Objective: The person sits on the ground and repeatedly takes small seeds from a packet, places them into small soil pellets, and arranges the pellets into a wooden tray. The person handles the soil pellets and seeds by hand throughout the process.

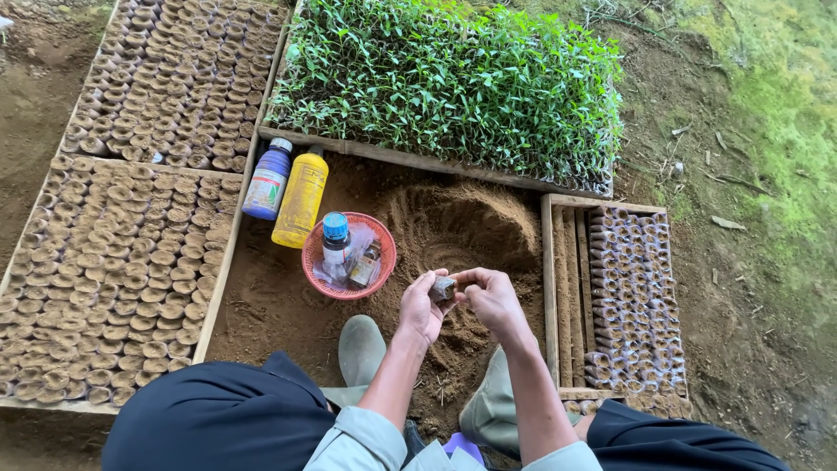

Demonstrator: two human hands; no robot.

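Here the person sits on the ground with both hands raised over a heap of loose brown soil (453, 228), close enough to scoop from. The left hand (424, 310) is closed around a small soil-filled seedling pot (442, 288), gripping it from below and the side so its mouth faces up. The right hand (493, 296) is curled, with its fingertips pinched at the pot's rim, apparently pressing or tamping the fill; whether it holds anything of its own cannot be told.

To the left, wooden frames hold rows of filled pots (122, 262) packed tightly so they prop each other upright. To the right, a wooden tray (551, 296) keeps a stack of rolled empty pots (632, 296) within easy reach of the right hand. Beyond the soil, a tray of green seedlings (445, 83) stands dense and upright. A red basket (349, 255) gathers small bottles near the soil, while a blue bottle (267, 180) and a yellow bottle (301, 199) lie just beside it against the frame. Grey rubber boots (362, 349) rest at the soil's near edge.
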